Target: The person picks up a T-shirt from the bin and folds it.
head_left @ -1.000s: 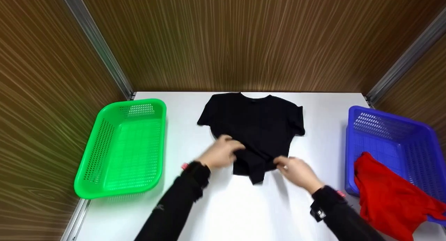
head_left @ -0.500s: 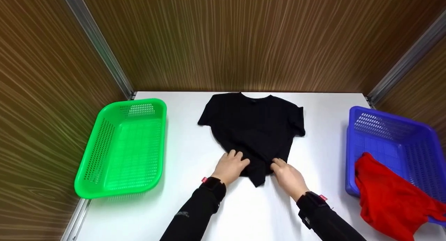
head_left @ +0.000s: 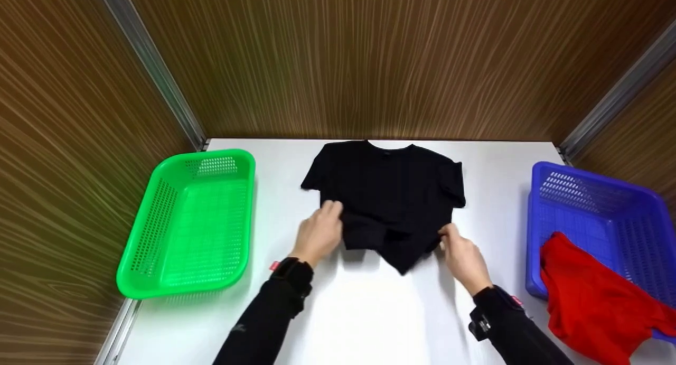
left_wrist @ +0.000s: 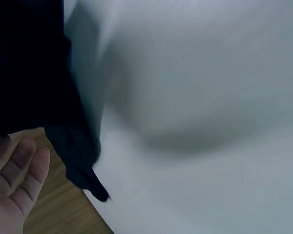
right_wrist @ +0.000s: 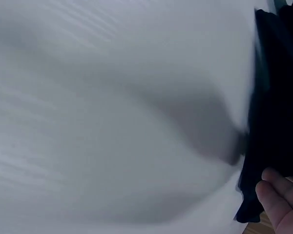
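Observation:
A black T-shirt (head_left: 391,185) lies on the white table, neckline toward the back wall and sleeves spread to both sides. Its lower part is raised and bunched, with one corner hanging toward the front. My left hand (head_left: 318,232) pinches the shirt's lower left edge; in the left wrist view its curled fingers (left_wrist: 36,168) show below the dark cloth, the thumb hidden. On the lower right edge, my right hand (head_left: 466,258) pinches the fabric. Cloth (right_wrist: 278,112) fills the right side of the right wrist view, above the fingers.
A green plastic basket (head_left: 247,222) stands on the left of the table. At the right is a blue basket (head_left: 534,217), with a red garment (head_left: 597,301) draped over its front side. Wood-grain panels (head_left: 369,64) enclose the back and both sides.
My left hand has moved up and left with the shirt's edge, and my right hand slightly right and up. The lower part of the shirt is now spread wider and lifted.

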### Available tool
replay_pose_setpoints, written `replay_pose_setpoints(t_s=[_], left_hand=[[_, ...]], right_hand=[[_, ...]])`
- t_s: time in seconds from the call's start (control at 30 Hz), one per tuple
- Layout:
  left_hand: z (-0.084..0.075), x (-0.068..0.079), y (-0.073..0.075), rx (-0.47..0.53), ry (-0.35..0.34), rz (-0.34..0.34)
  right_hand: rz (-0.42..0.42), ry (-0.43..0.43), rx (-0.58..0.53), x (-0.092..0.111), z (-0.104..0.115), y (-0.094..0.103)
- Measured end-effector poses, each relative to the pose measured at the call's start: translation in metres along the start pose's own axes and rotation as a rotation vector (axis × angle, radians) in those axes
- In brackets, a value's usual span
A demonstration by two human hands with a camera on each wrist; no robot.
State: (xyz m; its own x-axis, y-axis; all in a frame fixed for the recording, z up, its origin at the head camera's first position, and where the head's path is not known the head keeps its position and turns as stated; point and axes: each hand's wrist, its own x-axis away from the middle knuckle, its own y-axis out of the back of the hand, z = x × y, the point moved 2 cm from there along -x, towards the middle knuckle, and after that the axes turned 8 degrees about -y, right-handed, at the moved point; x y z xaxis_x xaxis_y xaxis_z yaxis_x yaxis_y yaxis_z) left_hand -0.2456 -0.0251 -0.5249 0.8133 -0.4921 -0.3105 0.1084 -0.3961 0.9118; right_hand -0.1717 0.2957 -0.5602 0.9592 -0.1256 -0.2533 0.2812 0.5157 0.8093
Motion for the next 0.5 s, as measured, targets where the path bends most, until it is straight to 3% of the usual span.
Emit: replay_pose_setpoints(t_s=[0.13, 0.37, 0.43, 0.5], left_hand=[[0.019, 0.011, 0.009, 0.015, 0.107, 0.003], [0.038, 0.024, 0.01, -0.018, 0.392, 0.084], [0.038, 0.026, 0.008, -0.06, 0.395, 0.102], [0.033, 0.028, 0.006, -0.107, 0.298, 0.091]], right_hand=[[-0.016, -0.07, -0.036, -0.001, -0.009, 0.01], [0.055, -0.26, 0.017, 0.001, -0.021, 0.017], [0.048, -0.225, 0.026, 0.003, -0.02, 0.016], [-0.003, -0.092, 0.009, 0.006, -0.016, 0.014]])
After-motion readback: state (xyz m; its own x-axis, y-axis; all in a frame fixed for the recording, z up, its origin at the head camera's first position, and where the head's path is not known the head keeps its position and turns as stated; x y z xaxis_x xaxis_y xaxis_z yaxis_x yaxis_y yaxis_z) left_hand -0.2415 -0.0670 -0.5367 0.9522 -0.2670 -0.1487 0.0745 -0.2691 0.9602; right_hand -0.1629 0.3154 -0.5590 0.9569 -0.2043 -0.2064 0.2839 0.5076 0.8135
